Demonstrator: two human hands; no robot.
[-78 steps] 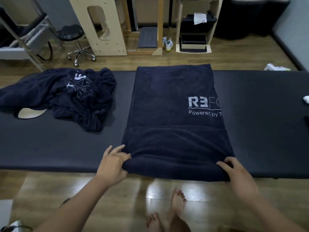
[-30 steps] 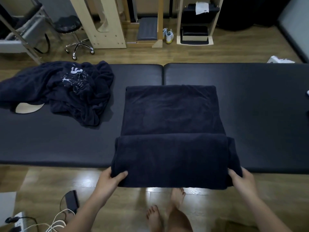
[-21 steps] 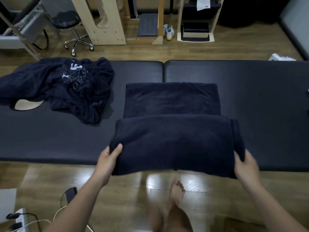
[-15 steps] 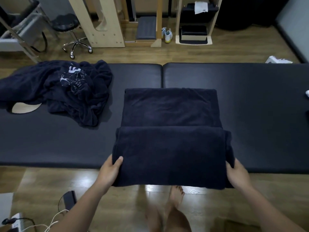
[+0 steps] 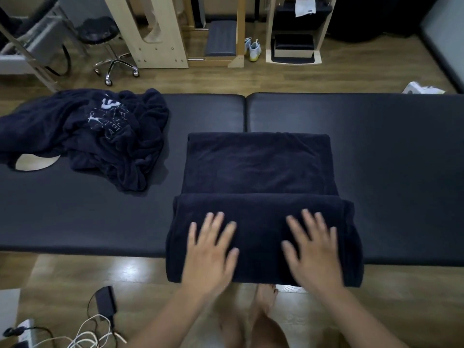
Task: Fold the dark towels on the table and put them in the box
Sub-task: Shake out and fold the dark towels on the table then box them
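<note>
Folded dark navy terry towel [image 5: 258, 172] lies on the black padded table [image 5: 389, 159], near fold overhanging the front edge (long axis front to back). Left hand [image 5: 209, 249] and right hand [image 5: 313, 249] press flat on it, fingers spread, gripping nothing.
</note>
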